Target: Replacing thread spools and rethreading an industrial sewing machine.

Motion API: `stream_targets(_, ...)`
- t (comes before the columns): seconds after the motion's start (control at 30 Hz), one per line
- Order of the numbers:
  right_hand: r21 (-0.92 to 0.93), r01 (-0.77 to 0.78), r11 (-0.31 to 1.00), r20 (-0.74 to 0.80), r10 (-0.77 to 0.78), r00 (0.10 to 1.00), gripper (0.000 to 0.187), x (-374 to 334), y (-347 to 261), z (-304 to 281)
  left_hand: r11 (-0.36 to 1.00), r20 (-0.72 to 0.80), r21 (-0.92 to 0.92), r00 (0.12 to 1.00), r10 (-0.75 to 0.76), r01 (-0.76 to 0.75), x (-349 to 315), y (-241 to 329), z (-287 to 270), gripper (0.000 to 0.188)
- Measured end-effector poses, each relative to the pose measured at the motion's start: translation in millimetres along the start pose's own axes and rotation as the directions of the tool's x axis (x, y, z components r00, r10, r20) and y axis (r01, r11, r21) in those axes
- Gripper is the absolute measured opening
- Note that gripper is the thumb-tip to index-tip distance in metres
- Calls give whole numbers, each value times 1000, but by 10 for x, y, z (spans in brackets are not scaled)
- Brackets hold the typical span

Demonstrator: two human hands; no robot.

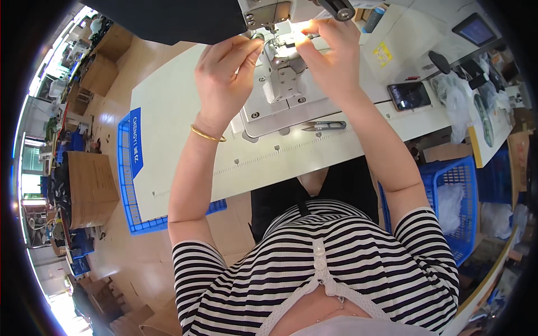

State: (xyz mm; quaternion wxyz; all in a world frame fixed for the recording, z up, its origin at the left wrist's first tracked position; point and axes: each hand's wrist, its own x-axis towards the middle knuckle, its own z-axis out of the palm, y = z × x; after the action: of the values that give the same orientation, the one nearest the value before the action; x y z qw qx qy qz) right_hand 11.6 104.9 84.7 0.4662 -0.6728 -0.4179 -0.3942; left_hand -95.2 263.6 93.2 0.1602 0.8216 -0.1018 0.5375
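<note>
At the far middle of the table stands a white sewing machine (283, 81), its needle area lit by a bright lamp. My left hand (224, 75) is just left of the needle, thumb and fingertips pinched together around something too small to make out. On the other side of the needle, my right hand (334, 59) has its thumb and forefinger drawn together; glare hides what lies between them. Both hands are raised over the machine's bed, close to the presser foot (274, 42). Thread snips (325, 125) lie on the table below my right hand.
A phone (409, 96) lies right of my right forearm, with a small screen (475, 29) farther back. Blue baskets (124, 168) (473, 218) flank the table. Plastic bags (451, 98) crowd its right end. A large dark panel (168, 19) hangs at upper left; cardboard boxes (92, 187) stand beyond.
</note>
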Motion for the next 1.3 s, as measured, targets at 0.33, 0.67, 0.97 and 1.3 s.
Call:
stream_targets(0.33, 132, 202, 971, 84, -214, 973, 13, -42, 147, -1, 972, 145, 114, 972, 187, -204, 69, -120, -41, 13)
stream_targets(0.67, 113, 69, 991, 248, -96, 964, 15, -26, 26, 49, 965, 145, 130, 967, 208, -227, 45, -142, -35, 14)
stream_targets(0.97, 69, 109, 992, 273, -123, 954, 18, -22, 40, 60, 960, 135, 123, 962, 236, -253, 67, -159, 24, 9)
stream_targets(1.3, 41, 106, 994, 307, -113, 945, 20, -9, 6, 25, 963, 101, 101, 966, 238, -248, 58, -176, 21, 9)
